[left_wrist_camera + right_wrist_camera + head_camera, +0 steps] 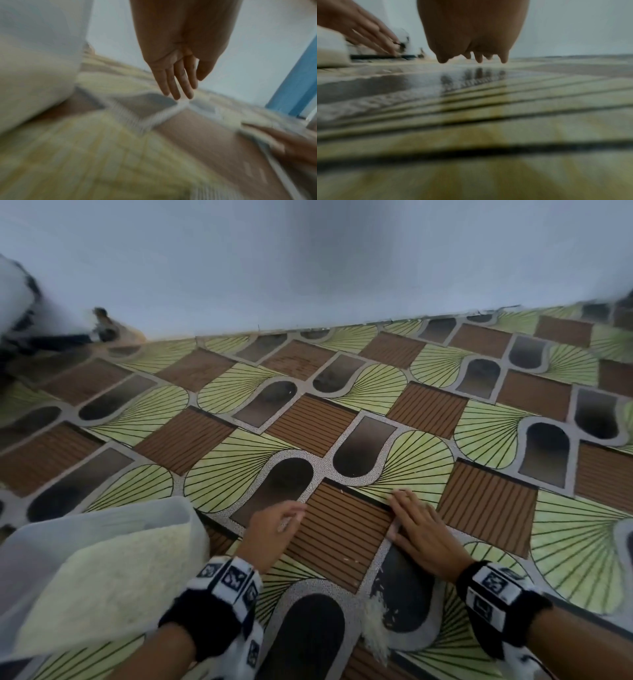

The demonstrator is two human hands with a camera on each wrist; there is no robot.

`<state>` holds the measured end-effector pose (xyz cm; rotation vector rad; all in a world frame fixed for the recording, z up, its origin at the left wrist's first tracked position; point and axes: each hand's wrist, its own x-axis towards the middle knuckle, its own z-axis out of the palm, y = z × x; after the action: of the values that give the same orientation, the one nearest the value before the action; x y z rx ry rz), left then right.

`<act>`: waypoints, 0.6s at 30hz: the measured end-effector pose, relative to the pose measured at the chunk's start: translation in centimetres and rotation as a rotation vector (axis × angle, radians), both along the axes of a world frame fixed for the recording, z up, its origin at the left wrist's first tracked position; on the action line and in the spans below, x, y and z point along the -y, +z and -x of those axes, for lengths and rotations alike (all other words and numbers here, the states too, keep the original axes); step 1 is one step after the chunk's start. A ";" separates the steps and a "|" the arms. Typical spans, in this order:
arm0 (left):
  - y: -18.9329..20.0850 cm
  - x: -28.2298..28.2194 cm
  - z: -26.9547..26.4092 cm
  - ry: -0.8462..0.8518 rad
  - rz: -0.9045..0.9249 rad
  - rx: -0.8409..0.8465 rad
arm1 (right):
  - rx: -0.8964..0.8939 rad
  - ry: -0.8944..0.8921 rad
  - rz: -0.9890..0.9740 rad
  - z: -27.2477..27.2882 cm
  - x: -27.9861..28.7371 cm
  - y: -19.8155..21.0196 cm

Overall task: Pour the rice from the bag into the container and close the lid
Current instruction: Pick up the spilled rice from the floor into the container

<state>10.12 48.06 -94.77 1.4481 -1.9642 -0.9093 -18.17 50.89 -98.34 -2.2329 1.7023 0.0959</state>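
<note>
The container point(102, 542) stands on the floor at the lower left of the head view, a translucent plastic tub with its top uncovered and rice point(113, 580) heaped inside. Its near right corner lies just beside the left wrist. In the left wrist view its pale wall point(34, 67) fills the left side, blurred.

A small heap of spilled rice point(375, 625) lies on the floor between the two forearms, with a few loose grains point(349, 559) scattered farther forward on a brown striped patch.

The left hand point(274, 529) hovers over the floor just right of the container, fingers straight and loose, holding nothing; the left wrist view shows its fingers point(176, 86) extended above the floor. The right hand point(421, 529) lies flat, palm down, fingers spread and released on the floor; the right wrist view shows its fingertips point(478, 58) at the glossy surface with their reflection below. The two hands are apart, with a brown patch between them.

The floor point(342, 405) carries a pattern of green fans, brown squares and dark ovals, and runs open ahead to the pale wall point(308, 268), where its edge meets the wall base. A blurred white and dark object point(20, 302) sits at the far left by the wall. A blue strip point(298, 81) stands at the right edge of the left wrist view.
</note>
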 end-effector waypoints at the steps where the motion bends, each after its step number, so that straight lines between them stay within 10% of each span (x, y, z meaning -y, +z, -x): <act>1: 1.3 1.8 0.2 0.020 0.023 0.015 | -0.018 -0.014 0.003 0.4 0.6 -0.2; 9: 6.6 14.9 -0.9 -0.088 0.063 0.276 | -0.062 0.105 -0.023 1.0 5.7 -1.6; 18: 0.4 21.3 -1.2 -0.023 -0.044 0.577 | -0.200 0.161 -0.037 1.4 6.9 -2.6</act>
<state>11.35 26.76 -94.33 1.8687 -2.3748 -0.5823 -19.57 43.94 -100.94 -2.3982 1.5983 0.3978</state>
